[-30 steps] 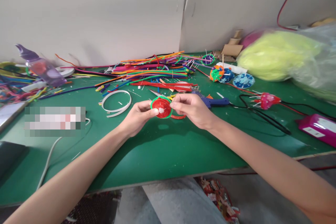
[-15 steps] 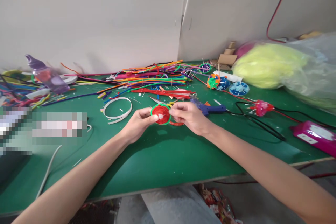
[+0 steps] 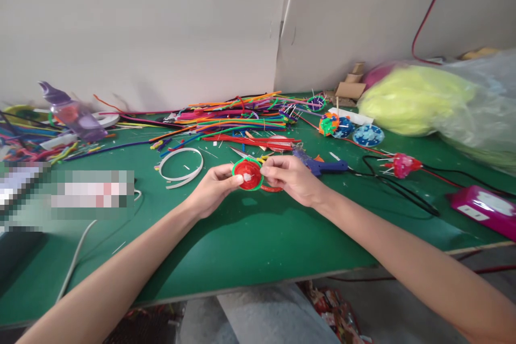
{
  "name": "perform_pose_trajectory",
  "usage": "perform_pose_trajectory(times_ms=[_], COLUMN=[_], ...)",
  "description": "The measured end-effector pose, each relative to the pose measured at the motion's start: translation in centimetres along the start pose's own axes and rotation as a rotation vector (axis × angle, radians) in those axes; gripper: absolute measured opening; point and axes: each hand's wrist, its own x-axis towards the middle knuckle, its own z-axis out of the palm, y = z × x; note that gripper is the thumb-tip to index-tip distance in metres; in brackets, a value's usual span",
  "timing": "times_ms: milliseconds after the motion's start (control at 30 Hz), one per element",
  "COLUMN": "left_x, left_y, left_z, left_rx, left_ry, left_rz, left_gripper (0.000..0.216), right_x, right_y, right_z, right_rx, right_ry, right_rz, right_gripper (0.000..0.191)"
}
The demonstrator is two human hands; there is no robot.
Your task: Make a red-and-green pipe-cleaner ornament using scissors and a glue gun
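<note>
Above the green table, a small round red craft piece [image 3: 250,176] with a green rim and a whitish blob at its centre faces me. My left hand [image 3: 215,187] is closed on its left side, the thumb lying over the front. At the right edge, my right hand [image 3: 292,178] pinches the green rim between thumb and fingers; the fingertips are partly hidden. Behind my hands lies a pair of scissors, its blade tip [image 3: 238,153] showing. A blue glue gun [image 3: 328,166] rests just past my right hand.
Colourful pipe cleaners [image 3: 242,126] are heaped along the wall. A coiled white strip [image 3: 181,168] lies left of my hands. Further right are finished-looking round pieces [image 3: 368,135], a red spiky piece [image 3: 403,165], a magenta box [image 3: 481,207] and bagged yellow material [image 3: 415,98]. A purple bottle [image 3: 76,118] leans at left.
Both hands keep hold of the red piece in nearly the same place. The view has shifted very slightly; nothing else has visibly moved.
</note>
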Motion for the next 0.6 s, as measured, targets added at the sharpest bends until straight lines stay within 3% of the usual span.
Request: perform_pose_trajectory(times_ms=[600], left_x=[0.07], left_y=[-0.06], left_z=[-0.06], left_rx=[-0.003], left_ry=[-0.004], left_rz=[0.001], left_gripper=[0.027], right_x=[0.03], right_y=[-0.08], right_z=[-0.1], right_rx=[0.03], right_ry=[-0.017], right_rz=[0.005], right_gripper=[0.03])
